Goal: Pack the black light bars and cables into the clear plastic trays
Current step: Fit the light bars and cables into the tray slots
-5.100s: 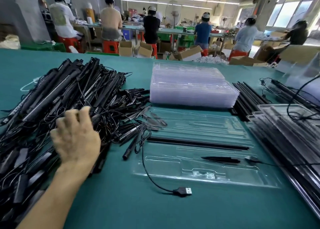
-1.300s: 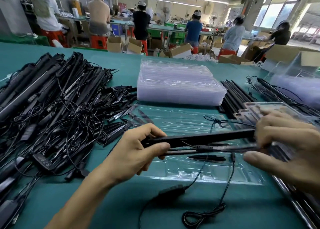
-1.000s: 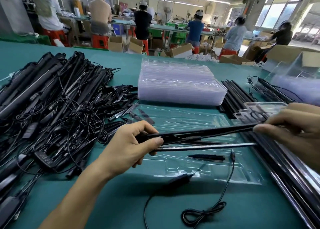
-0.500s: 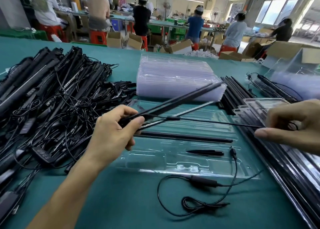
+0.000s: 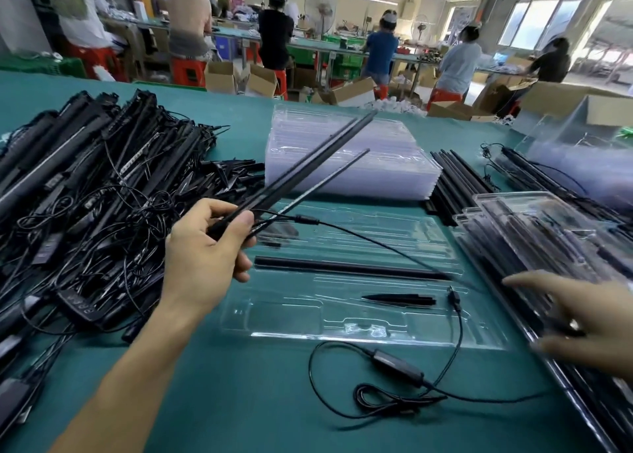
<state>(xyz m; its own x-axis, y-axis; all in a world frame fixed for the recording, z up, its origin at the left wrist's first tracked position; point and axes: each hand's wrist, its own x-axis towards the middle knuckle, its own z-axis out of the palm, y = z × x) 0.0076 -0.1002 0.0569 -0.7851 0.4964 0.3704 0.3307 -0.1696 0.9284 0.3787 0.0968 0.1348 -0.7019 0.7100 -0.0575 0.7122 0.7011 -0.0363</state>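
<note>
My left hand (image 5: 205,250) grips the near ends of two black light bars (image 5: 308,165), which slant up and away to the right above the table. A thin cable (image 5: 376,243) runs taut from them toward my right hand (image 5: 589,315). That hand is blurred, with index finger and thumb spread; whether it holds the cable is unclear. Below lies an open clear tray (image 5: 479,339) holding one black bar (image 5: 342,267) and a short black piece (image 5: 397,298). The cable's inline controller (image 5: 397,367) and a coiled loop lie on the table in front of the tray.
A tangled pile of black bars and cables (image 5: 85,196) fills the left of the green table. A stack of empty clear trays (image 5: 349,158) stands behind the open tray, with thin black rods (image 5: 459,178) beside it. Filled trays (image 5: 548,233) lie at the right. People work at benches behind.
My left hand has tilted the bars' far ends up and away over the tray stack. My right hand let go of the bars, pinched the cable, then dropped lower right with fingers spreading.
</note>
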